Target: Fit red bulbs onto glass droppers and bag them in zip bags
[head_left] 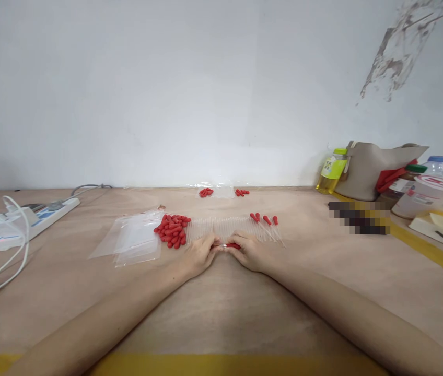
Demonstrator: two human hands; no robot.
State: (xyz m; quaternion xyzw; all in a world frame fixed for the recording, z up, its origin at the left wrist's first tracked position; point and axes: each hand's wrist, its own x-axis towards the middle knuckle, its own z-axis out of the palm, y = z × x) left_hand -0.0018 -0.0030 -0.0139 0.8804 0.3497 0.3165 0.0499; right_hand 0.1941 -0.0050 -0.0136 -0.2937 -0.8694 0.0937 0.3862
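At far left of the counter (221,318), I have one power strip (57,216). Next come the clear bags (135,240), overlapping, so I cannot tell how many; the pile of bulbs (172,231) touching them is red and too heaped to count. My left hand (201,254) comes next, its fingers clamped on one tube (223,245). Ahead of my hands lies one row of tubes (213,226), side by side, too many to number. Near the wall are two small clusters (206,192) of red bulbs. The fingers of my right hand (252,254) are clamped on one red bulb (233,245), in line with the tube, between my hands. Just beyond, four droppers (267,220) with red tops lie slanted. At right stand one yellow bottle (328,175), one handbag (362,169) and one tub (421,198).
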